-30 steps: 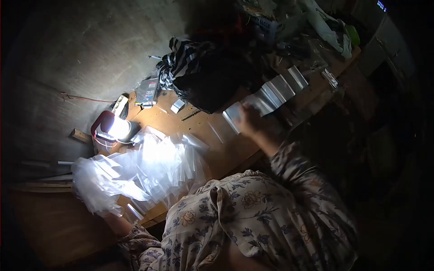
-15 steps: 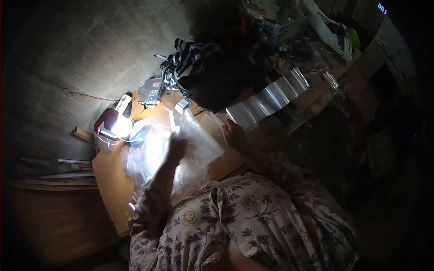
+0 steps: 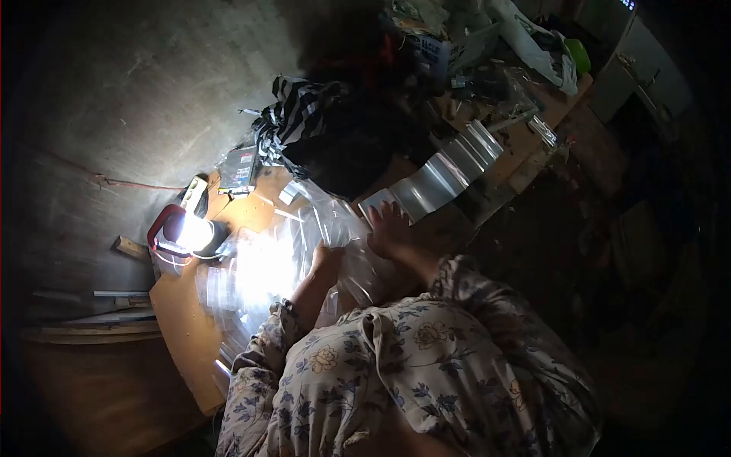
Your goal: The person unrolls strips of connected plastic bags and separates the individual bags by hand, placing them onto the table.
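My left hand (image 3: 327, 260) is closed on the near part of a clear plastic sheet or bag (image 3: 331, 217), which spreads crumpled over the tabletop beside the bright glare. With fingers spread, my right hand (image 3: 390, 231) lies at the near end of a row of shiny, clear-wrapped silvery pieces (image 3: 430, 186). Its fingertips seem to touch the first piece. That row runs away toward the back right, its pieces overlapping. More clear plastic lies left of my left hand, washed out by the light.
A lit lamp (image 3: 190, 232) with a red handle stands at the left of the wooden table (image 3: 183, 320), near a power strip (image 3: 196, 192). Behind are a flat box (image 3: 238, 169) and a striped black bag (image 3: 285, 114). A basket (image 3: 472, 47) and loose plastic sit at the back right.
My left hand has moved right, drawing the clear plastic along. My right hand has gone from closed fingers to spread ones at the end of the silvery row.
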The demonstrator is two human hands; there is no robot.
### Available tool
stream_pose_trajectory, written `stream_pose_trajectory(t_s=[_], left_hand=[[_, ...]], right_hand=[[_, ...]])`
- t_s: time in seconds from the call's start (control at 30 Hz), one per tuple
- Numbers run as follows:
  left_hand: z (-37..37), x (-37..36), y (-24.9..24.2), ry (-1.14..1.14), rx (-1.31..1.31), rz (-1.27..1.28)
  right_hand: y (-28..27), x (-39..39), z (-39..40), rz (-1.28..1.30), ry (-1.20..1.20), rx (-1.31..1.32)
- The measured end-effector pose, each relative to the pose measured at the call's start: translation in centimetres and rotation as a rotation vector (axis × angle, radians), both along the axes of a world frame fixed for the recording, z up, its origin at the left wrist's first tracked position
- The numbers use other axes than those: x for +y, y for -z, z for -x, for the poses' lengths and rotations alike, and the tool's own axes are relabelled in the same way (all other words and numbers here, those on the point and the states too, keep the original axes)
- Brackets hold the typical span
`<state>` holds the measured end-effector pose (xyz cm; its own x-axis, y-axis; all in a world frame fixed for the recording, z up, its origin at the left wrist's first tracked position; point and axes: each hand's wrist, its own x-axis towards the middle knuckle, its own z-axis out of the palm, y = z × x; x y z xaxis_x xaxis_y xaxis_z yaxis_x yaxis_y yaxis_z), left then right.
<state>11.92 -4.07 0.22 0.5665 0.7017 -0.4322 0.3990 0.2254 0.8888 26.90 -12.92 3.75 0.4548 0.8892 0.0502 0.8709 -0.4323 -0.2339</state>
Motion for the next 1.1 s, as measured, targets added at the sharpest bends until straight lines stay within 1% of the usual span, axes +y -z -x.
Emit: stream_pose_trajectory(t_s=[0.03,0.1,0.13,0.17,0.2,0.23,0.27,0.3,0.33,0.4,0.43,0.47,0.5,0.53,0.57,0.6,0.63,0.67,0.7,0.73,0.77,0.8,0.83,0.87,0.93,0.97,1.0,1.03,1.07,1.1], left_hand=[[-0.4,-0.4,-0.9,-0.149,0.039,0.091],[-0.6,-0.6,-1.5,-0.160,0.026,0.074],[-0.5,-0.8,-1.6,-0.177,0.016,0.058],[0.0,-0.3,-0.2,-0.177,0.019,0.057],[0.3,0.3,0.1,-0.167,-0.094,0.189],[0.5,0.5,0.5,-0.160,-0.155,0.253],[0.8,0.8,0.9,-0.153,-0.212,0.319],[0.2,-0.6,-4.0,-0.207,-0.153,0.239],[-0.2,-1.3,-6.7,-0.260,-0.096,0.158],[1.7,0.0,-7.5,-0.181,-0.218,0.270],[2.7,0.2,-8.7,-0.141,-0.264,0.313],[3.2,0.2,-10.0,-0.172,-0.347,0.303],[3.8,0.3,-11.3,-0.202,-0.433,0.290],[4.9,0.8,-12.3,-0.169,-0.435,0.297],[6.0,1.0,-13.4,-0.219,-0.423,0.320],[7.5,1.9,-13.5,-0.265,-0.373,0.298],[8.0,1.4,-15.6,-0.259,-0.441,0.290],[8.6,1.1,-17.5,-0.226,-0.454,0.239],[10.2,1.4,-18.3,-0.231,-0.384,0.174],[11.9,2.0,-18.3,-0.232,-0.435,0.178],[13.5,2.5,-18.3,-0.233,-0.486,0.183],[15.2,2.6,-18.6,-0.253,-0.521,0.174],[16.5,2.6,-18.7,-0.262,-0.542,0.141],[17.8,2.6,-18.8,-0.285,-0.570,0.115],[19.5,2.0,-18.8,-0.316,-0.602,0.053],[19.9,1.7,-18.7,-0.326,-0.605,0.021],[20.0,1.3,-18.6,-0.321,-0.596,-0.020],[19.9,0.8,-18.4,-0.307,-0.590,-0.062],[19.2,0.5,-18.2,-0.256,-0.555,-0.141],[18.5,0.3,-17.7,-0.186,-0.505,-0.256]], right_hand=[[0.6,0.5,-0.3,0.000,0.007,-0.002],[1.6,1.6,-0.7,0.106,0.022,-0.138],[1.9,2.3,-0.9,0.077,0.048,-0.162],[2.3,2.7,-1.2,0.076,0.049,-0.158],[1.9,2.9,-1.7,0.114,0.045,-0.222],[1.6,3.2,-2.3,0.152,0.041,-0.289],[1.5,3.5,-3.4,0.151,0.043,-0.290],[1.6,3.8,-5.0,0.075,0.067,-0.137],[1.6,4.0,-6.8,-0.001,0.089,0.015],[-3.1,3.7,-10.4,-0.187,0.138,0.208],[-4.7,4.2,-13.3,-0.037,-0.028,0.214],[-8.4,3.1,-14.5,-0.160,0.010,0.222],[-10.3,3.1,-16.8,-0.198,-0.006,0.230],[-11.2,3.1,-19.8,-0.250,-0.027,0.110],[-18.1,0.9,-18.9,-0.215,0.071,0.275],[-17.7,1.0,-23.1,-0.343,0.017,0.339],[-21.9,-0.6,-23.2,-0.283,0.153,0.379],[-23.1,-1.3,-25.5,-0.395,0.099,0.319],[-24.0,-1.7,-29.3,-0.332,0.096,0.442],[-24.5,-2.2,-31.3,-0.459,0.114,0.353],[-24.6,-2.9,-34.5,-0.409,0.128,0.353],[-24.4,-3.4,-36.3,-0.449,0.202,0.356],[-22.8,-3.5,-40.6,-0.462,0.139,0.350],[-21.0,-3.7,-42.8,-0.614,0.043,0.156],[-21.9,-4.1,-40.3,-0.279,0.358,0.202],[-19.4,-3.6,-42.6,-0.304,0.363,-0.008],[-16.7,-3.2,-44.7,-0.348,0.297,-0.042],[-14.8,-3.2,-45.1,-0.283,0.407,-0.061],[-11.1,-2.6,-46.9,-0.314,0.335,-0.238],[-8.0,-2.0,-46.8,-0.363,0.381,-0.379]])
